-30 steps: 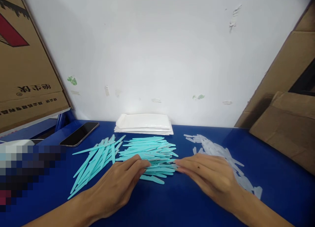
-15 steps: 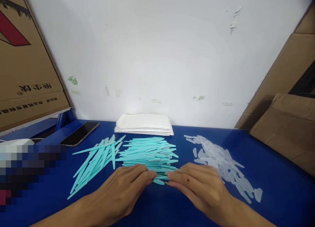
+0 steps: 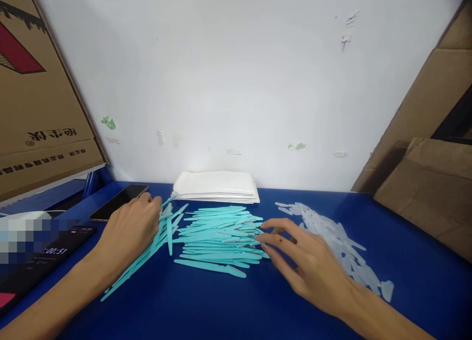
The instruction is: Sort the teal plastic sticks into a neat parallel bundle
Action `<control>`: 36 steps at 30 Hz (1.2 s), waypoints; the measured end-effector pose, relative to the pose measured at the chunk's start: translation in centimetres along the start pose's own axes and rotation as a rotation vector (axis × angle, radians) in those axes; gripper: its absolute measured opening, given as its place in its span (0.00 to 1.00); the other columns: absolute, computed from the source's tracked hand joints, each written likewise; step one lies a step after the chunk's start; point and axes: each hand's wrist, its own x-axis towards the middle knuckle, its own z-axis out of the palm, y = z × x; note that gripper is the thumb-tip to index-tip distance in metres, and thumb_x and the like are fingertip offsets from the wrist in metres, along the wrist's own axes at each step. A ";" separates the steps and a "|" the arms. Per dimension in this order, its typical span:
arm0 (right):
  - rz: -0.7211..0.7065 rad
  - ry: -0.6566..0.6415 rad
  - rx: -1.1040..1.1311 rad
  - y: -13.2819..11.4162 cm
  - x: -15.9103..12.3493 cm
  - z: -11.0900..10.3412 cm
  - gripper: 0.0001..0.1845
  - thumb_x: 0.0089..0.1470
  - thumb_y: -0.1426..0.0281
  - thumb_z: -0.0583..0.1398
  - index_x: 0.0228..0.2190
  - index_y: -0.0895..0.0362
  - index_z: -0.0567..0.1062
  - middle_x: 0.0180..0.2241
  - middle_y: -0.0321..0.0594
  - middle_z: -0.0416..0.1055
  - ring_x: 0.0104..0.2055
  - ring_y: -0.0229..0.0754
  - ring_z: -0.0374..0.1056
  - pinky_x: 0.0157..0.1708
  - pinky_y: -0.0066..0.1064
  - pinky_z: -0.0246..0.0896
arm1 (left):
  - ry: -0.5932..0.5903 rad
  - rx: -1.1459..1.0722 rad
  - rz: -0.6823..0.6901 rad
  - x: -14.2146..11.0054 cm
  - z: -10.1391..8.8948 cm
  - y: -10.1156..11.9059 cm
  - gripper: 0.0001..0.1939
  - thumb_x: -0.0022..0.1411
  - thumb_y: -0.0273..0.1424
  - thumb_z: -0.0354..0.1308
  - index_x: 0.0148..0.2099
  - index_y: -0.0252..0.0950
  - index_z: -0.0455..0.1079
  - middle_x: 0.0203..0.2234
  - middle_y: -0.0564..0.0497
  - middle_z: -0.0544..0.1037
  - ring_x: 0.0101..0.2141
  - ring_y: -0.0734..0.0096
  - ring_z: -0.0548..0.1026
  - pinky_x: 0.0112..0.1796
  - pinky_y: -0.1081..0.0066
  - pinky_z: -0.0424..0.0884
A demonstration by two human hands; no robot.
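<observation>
Two hands at a blue table [image 3: 236,313]: frame left, the left hand [image 3: 132,227] closes on a teal stick [image 3: 168,200] above its heap [image 3: 170,234], while the right [image 3: 295,254], fingers parted, nears the central pile [image 3: 221,231]. Lifting singly should avoid snags; left fingertips are hidden, right-hand contact unclear.

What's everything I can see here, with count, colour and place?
Sticks: many, turquoise, left and middle piles
Plastic pieces: many, translucent, right pile
Packets: several, white, stacked at back
Phone: one, dark, back left
Timer screen: one, black, left edge
Blurred item: one, whitish, left edge
Cardboard: count unclear, brown, both sides
Table: one, blue, beneath piles
Wall: one, white, behind
Scraps: several, pale or green, on wall
Left hand: one, bare, over left pile
Right hand: one, bare, middle pile's right end
</observation>
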 end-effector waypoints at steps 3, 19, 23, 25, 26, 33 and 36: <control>0.027 -0.049 -0.039 0.2 -0.1 0.2 0.13 0.70 0.72 0.54 0.46 0.53 0.78 0.52 0.48 0.74 0.30 0.37 0.74 0.24 0.28 0.67 | -0.026 0.017 0.007 -0.3 0.2 0.4 0.18 0.71 0.26 0.45 0.30 0.33 0.70 0.26 0.41 0.73 0.22 0.56 0.73 0.21 0.68 0.55; 0.217 -0.309 -0.573 8.2 -1.9 0.2 0.16 0.67 0.72 0.56 0.52 0.60 0.79 0.48 0.52 0.80 0.51 0.58 0.75 0.47 0.50 0.71 | 0.048 -0.402 0.779 -3.6 -1.8 7.9 0.04 0.74 0.27 0.54 0.43 0.35 0.70 0.35 0.49 0.74 0.35 0.61 0.71 0.36 0.62 0.66; 0.242 -0.329 -0.573 7.7 -1.6 -0.1 0.12 0.67 0.70 0.58 0.40 0.58 0.82 0.37 0.48 0.81 0.42 0.55 0.76 0.42 0.48 0.69 | 0.034 -0.335 0.766 -3.6 -1.4 7.7 0.07 0.72 0.22 0.53 0.41 0.36 0.69 0.33 0.49 0.72 0.32 0.63 0.69 0.33 0.62 0.63; 0.257 -0.331 -0.580 7.4 -1.5 -0.3 0.12 0.67 0.69 0.59 0.36 0.59 0.82 0.34 0.48 0.80 0.40 0.56 0.76 0.40 0.48 0.67 | 0.019 -0.313 0.764 -3.6 -1.4 7.7 0.07 0.69 0.20 0.54 0.40 0.37 0.69 0.32 0.50 0.72 0.32 0.63 0.68 0.32 0.62 0.61; 0.262 -0.334 -0.581 7.4 -1.5 -0.3 0.11 0.66 0.69 0.60 0.35 0.59 0.82 0.33 0.48 0.79 0.39 0.57 0.75 0.39 0.47 0.67 | 0.014 -0.311 0.759 -3.6 -1.4 7.7 0.07 0.68 0.20 0.55 0.40 0.37 0.69 0.32 0.50 0.72 0.32 0.63 0.68 0.32 0.63 0.61; 0.247 -0.361 -0.523 7.9 -1.8 0.4 0.08 0.64 0.75 0.60 0.34 0.56 0.79 0.33 0.45 0.79 0.38 0.53 0.75 0.37 0.42 0.64 | 0.001 -0.367 0.736 -3.8 -1.4 8.0 0.07 0.69 0.20 0.55 0.40 0.37 0.67 0.34 0.50 0.72 0.34 0.62 0.69 0.34 0.63 0.62; 0.215 -0.374 -0.468 7.8 -1.8 0.5 0.14 0.61 0.82 0.57 0.39 0.54 0.79 0.34 0.42 0.79 0.41 0.51 0.75 0.43 0.41 0.65 | -0.021 -0.431 0.737 -3.7 -1.6 8.2 0.07 0.70 0.20 0.52 0.42 0.37 0.65 0.34 0.51 0.72 0.33 0.63 0.68 0.35 0.63 0.62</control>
